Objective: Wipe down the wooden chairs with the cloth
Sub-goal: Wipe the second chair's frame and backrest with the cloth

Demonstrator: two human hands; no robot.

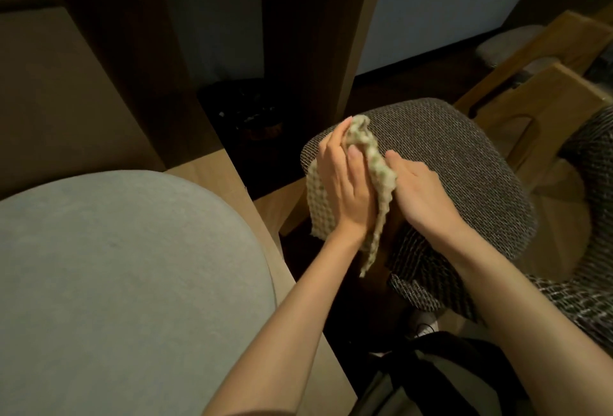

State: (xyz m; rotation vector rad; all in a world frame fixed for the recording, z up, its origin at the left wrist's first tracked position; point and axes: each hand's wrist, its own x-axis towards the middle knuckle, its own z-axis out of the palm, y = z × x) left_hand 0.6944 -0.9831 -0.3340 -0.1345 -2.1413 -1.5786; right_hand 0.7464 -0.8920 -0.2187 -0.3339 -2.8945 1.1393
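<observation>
Cloth (376, 160), pale beige with a raised waffle weave, is bunched into a crumpled ridge between the two hands, held just above the front of a chair's dark woven seat cushion (457, 163). One flat panel hangs down behind the left hand (345, 186) and a narrow tail trails below the wrists. The left hand grips the cloth, its fingers wrapped over the ridge. The right hand (423, 195) holds the other side, thumb lying along the fabric and fingers curled out of sight beneath. The chair's light wooden frame (530, 110) shows to the right, and a round grey cushion (116, 266) sits to the left.
</observation>
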